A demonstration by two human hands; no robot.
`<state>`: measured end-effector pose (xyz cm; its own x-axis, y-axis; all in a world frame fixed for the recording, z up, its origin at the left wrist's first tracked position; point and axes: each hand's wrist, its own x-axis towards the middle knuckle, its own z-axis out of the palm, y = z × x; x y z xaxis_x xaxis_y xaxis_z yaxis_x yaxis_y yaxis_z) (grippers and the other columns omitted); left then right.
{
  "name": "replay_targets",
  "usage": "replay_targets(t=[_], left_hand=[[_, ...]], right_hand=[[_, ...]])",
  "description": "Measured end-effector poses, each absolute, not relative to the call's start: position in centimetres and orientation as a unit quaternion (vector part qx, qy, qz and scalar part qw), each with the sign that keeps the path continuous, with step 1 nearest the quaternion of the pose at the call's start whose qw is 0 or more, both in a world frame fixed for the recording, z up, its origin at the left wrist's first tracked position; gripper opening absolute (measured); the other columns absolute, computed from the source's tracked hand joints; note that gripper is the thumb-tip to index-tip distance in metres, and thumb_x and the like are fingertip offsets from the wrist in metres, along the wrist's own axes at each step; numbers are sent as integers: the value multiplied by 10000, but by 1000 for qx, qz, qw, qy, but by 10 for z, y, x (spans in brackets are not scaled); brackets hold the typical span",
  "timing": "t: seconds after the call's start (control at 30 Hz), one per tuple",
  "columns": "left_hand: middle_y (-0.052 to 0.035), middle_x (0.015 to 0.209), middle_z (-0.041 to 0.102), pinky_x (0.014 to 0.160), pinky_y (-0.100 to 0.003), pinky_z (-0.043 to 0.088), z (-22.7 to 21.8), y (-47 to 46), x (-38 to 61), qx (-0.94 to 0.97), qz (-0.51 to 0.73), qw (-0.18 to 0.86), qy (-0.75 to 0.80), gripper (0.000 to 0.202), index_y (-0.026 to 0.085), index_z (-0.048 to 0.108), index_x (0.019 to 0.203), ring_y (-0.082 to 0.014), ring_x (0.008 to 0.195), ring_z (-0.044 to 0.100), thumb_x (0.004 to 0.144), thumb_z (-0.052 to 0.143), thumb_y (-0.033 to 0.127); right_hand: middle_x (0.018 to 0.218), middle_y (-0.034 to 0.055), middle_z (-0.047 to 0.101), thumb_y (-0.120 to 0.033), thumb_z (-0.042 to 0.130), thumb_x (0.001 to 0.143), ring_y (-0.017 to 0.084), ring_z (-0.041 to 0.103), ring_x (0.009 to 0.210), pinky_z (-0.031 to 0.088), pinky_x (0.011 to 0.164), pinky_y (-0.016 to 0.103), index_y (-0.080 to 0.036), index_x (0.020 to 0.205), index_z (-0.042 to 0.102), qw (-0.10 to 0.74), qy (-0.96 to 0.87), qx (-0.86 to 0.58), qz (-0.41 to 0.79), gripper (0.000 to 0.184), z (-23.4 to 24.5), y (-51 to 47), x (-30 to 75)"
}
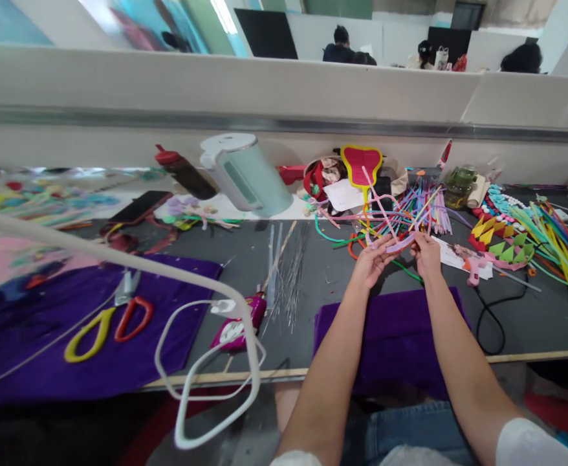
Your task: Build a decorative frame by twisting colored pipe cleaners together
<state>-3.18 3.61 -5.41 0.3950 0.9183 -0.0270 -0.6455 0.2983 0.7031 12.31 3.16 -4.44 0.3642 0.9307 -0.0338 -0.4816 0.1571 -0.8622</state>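
Both my hands are raised over the dark table, pinching a pink and lilac pipe cleaner piece (400, 243) between them. My left hand (372, 259) grips its left end with fingers closed. My right hand (427, 251) holds the right end, fingers closed too. One pink stem of the piece rises up and to the left from my hands. Just beyond lies a heap of coloured pipe cleaners (410, 210). A purple cloth (391, 336) lies under my forearms at the table's near edge.
Scissors with yellow and orange handles (107, 323) rest on a second purple cloth at left. A pale green kettle (245, 171), a dark bottle (184, 171), thin metal wires (288, 272), a pink glue gun (473, 265) and its black cable (492, 317) surround my hands. People sit beyond the partition.
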Motion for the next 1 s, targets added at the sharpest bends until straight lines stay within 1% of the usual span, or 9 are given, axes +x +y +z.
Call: replay_targets(t=[0.07,0.17,0.3,0.47,0.57,0.67,0.77,0.9,1.0], left_hand=[[-153,1189,644,940,-385,496,-53,35,-30,312,502,780,208,358,97,630,1125,-251,1045,639,767,618,113],[-160,1184,645,950,-393,489,-53,33,-29,314,501,785,185,349,87,629,1128,-260,1063,629,784,619,144],[-166,1196,636,983,-401,460,-53,31,-28,324,504,778,187,366,91,623,1144,-262,1090,615,783,638,152],[-161,1241,611,998,-398,442,-55,32,-29,331,511,768,200,404,112,613,1167,-271,1137,586,768,655,149],[-159,1273,589,1020,-406,420,-56,32,-30,329,513,768,196,424,125,604,1180,-280,1186,550,760,660,155],[-163,1285,579,1028,-409,411,-56,32,-30,329,509,773,189,434,120,599,1182,-287,1213,526,753,661,151],[-168,1289,574,1022,-407,413,-56,33,-30,328,510,773,189,445,115,594,1189,-290,1213,525,750,661,141],[-166,1305,562,1029,-404,403,-55,33,-29,330,515,769,184,469,115,590,1199,-293,1212,525,737,666,124],[-158,1329,544,1048,-414,380,-54,32,-29,326,526,765,178,526,127,579,1210,-297,1243,495,694,669,73]], right_hand=[[525,-55,530,-359,769,574,44,415,453,320,364,157,-156,712,677,721,-250,-424,488,262,-47,33,124],[498,-58,515,-345,767,562,49,409,438,335,373,175,-154,681,661,728,-220,-430,487,249,-51,35,124],[497,-62,504,-359,777,555,46,404,443,324,373,167,-153,695,669,730,-213,-428,489,272,-49,34,124],[544,-55,543,-383,788,557,48,434,458,294,350,154,-166,733,671,685,-253,-434,527,303,-44,29,121],[507,-56,531,-372,795,555,49,433,437,322,356,161,-161,664,641,673,-266,-431,539,283,-44,28,117],[478,-66,506,-362,801,542,45,416,412,349,366,173,-163,629,615,685,-259,-428,530,286,-46,28,115],[505,-67,518,-355,808,534,44,429,434,360,373,165,-162,657,623,684,-251,-419,542,294,-45,29,115],[556,-64,558,-358,810,541,48,459,460,385,378,157,-170,739,646,656,-258,-414,576,319,-43,28,111],[521,-71,544,-343,817,531,48,457,441,389,371,156,-170,722,645,651,-271,-432,562,310,-45,28,108]])
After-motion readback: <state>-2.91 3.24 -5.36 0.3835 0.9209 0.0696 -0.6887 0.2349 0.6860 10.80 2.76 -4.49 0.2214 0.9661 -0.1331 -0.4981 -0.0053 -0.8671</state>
